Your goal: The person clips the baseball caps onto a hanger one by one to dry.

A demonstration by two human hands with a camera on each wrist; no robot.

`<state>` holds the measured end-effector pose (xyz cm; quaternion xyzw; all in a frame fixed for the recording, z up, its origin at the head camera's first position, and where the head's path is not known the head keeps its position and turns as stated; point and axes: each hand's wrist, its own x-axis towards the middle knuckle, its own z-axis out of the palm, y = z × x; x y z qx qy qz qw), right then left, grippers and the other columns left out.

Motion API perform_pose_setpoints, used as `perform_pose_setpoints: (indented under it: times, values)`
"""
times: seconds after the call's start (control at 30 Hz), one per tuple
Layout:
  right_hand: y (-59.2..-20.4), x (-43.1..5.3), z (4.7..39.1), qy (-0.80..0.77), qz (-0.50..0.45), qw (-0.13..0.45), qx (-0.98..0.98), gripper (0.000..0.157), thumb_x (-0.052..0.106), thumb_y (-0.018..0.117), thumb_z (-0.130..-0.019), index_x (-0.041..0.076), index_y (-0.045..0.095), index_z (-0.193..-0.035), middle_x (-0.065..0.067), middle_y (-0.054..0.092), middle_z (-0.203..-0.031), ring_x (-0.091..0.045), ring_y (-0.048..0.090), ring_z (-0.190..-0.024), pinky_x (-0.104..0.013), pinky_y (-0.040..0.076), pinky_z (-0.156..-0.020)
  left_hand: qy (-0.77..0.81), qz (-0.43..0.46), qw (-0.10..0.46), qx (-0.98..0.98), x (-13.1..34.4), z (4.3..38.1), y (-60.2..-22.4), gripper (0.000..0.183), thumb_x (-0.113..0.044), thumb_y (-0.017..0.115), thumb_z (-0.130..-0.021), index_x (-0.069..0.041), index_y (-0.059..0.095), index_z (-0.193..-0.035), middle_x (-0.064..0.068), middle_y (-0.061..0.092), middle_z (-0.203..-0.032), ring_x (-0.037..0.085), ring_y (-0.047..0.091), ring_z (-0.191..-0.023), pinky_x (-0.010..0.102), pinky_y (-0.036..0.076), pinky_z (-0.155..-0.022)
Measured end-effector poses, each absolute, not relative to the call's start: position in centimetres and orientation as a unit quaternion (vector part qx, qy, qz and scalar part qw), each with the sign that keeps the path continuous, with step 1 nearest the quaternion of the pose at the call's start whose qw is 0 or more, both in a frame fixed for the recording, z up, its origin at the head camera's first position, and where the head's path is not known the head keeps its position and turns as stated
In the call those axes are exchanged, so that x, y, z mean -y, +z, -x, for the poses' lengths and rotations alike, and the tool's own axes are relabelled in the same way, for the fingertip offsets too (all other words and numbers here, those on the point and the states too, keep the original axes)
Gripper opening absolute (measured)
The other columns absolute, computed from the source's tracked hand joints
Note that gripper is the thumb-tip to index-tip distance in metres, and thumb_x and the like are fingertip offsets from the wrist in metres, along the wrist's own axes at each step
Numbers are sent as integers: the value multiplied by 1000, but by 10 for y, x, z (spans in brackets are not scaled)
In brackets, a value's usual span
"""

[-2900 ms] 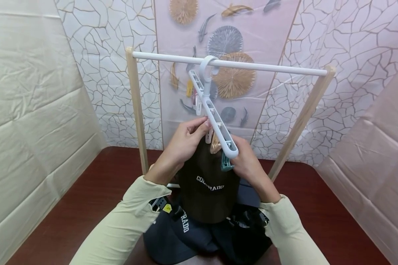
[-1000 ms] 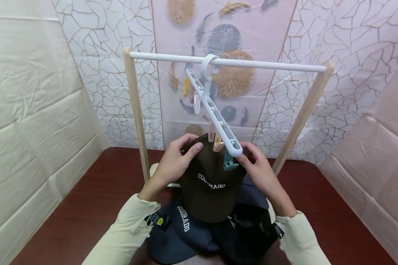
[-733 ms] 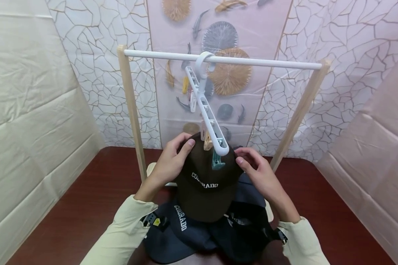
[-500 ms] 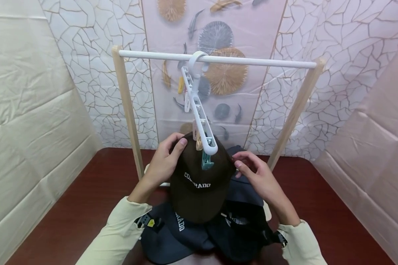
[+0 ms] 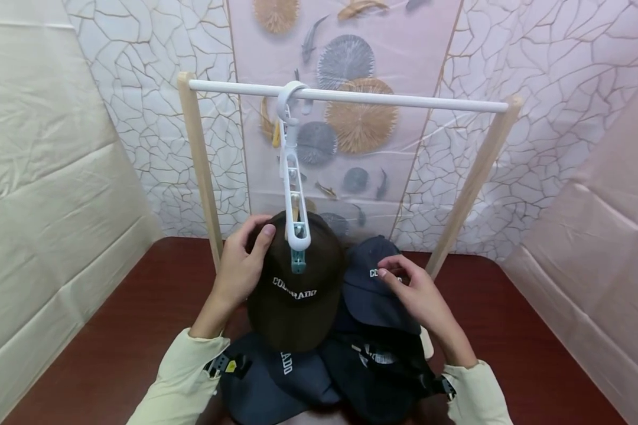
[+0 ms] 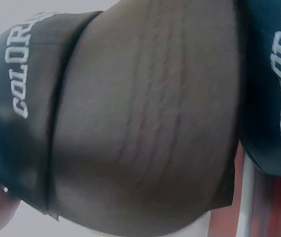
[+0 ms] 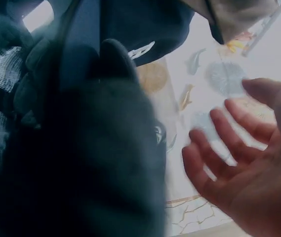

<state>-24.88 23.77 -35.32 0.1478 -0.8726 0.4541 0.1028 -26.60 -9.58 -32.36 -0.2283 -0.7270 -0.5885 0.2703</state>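
A brown baseball cap [image 5: 295, 321] lettered COLORADO hangs under the near end of a white clip hanger [image 5: 292, 171]. A teal clip [image 5: 298, 262] sits at the cap's front, below the hanger tip. My left hand [image 5: 237, 268] holds the cap's left side, thumb on the outside and the other fingers mostly hidden. The cap's brim [image 6: 150, 113] fills the left wrist view. My right hand [image 5: 417, 292] is off the brown cap, in front of a navy cap [image 5: 374, 301], its fingers loosely bent around nothing. In the right wrist view that hand [image 7: 249, 168] holds nothing.
The hanger hooks over a white rail [image 5: 404, 102] on a wooden frame [image 5: 470, 189]. Several more dark caps [image 5: 279, 383] lie piled on the red-brown table [image 5: 117, 319] below. A yellow clip [image 5: 276, 134] hangs toward the hanger's far end.
Both hands have come down from the clips. The right hand has left the brown cap's right side. The left hand has moved left with the cap, and the hanger has swung left too.
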Motion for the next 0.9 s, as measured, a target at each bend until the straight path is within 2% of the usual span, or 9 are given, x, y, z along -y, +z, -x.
perform_pose_setpoints:
  times: [0.07,0.2,0.37,0.53,0.73,0.9]
  values:
    - [-355,-238,250,434,-127,104,886,31,26,63,-109,3,67,-129,-14,67,-120,-28,62,-110,-40,49,-94,-579,220,294,728,99,264,-326,24,-18,59,-110,-4,69,-126,12,71,-118,17,61,-100,25,47,-88]
    - [-359,-240,251,408,-87,94,904,38,30,64,-107,2,65,-133,-22,58,-137,-35,57,-122,-52,44,-102,-560,216,331,729,103,264,-331,23,-17,62,-108,-4,69,-126,11,71,-121,17,61,-106,24,47,-91]
    - [-368,-240,256,383,-80,87,916,48,27,67,-106,-3,57,-142,-30,44,-151,-45,46,-137,-62,38,-113,-546,223,353,726,105,267,-333,23,-15,63,-107,-3,69,-125,12,71,-122,17,61,-110,24,46,-96]
    - [-382,-235,262,365,-90,65,924,61,26,68,-105,-5,45,-151,-35,32,-160,-50,36,-147,-65,32,-118,-545,215,358,727,110,267,-331,22,-14,65,-106,-2,69,-124,12,71,-119,16,61,-103,23,47,-88]
    - [-396,-228,262,380,-35,41,924,77,35,68,-104,-1,29,-161,-35,12,-166,-54,26,-151,-67,28,-119,-545,207,353,732,113,267,-330,22,-15,66,-106,-2,70,-123,11,71,-114,16,59,-96,20,49,-77]
    - [-402,-229,266,380,12,59,923,89,39,67,-104,-8,18,-162,-40,17,-164,-55,27,-150,-65,28,-121,-545,193,365,730,111,267,-329,23,-15,64,-106,-1,70,-124,13,70,-113,13,59,-100,17,48,-74]
